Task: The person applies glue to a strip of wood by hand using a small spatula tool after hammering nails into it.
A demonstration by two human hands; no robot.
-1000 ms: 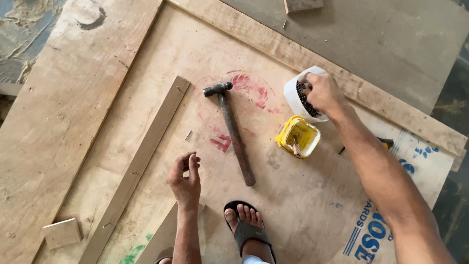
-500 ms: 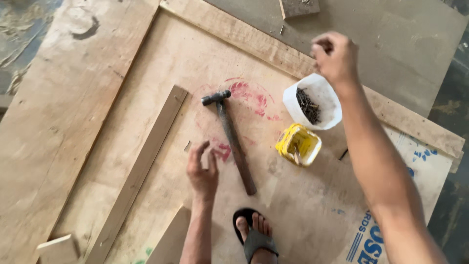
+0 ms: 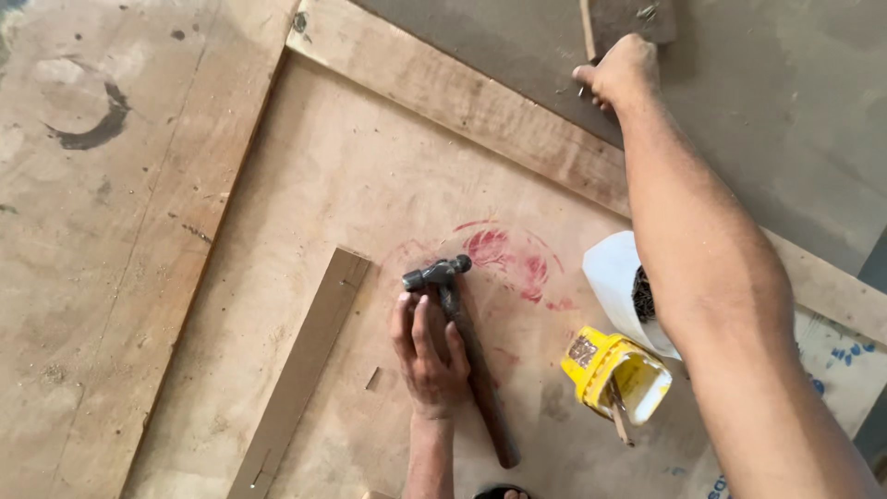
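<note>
- On the plywood sheet, the left hand lies flat, fingers loosely together, touching the hammer just below its head, not clamped round it
- Up at the far plank, the right hand is curled shut on something small; what it holds I cannot tell
- Beside the right forearm sit a white tub of dark nails and a yellow container with a stick in it
- Left of the hammer lies a thin wooden strip, apart from it
</note>
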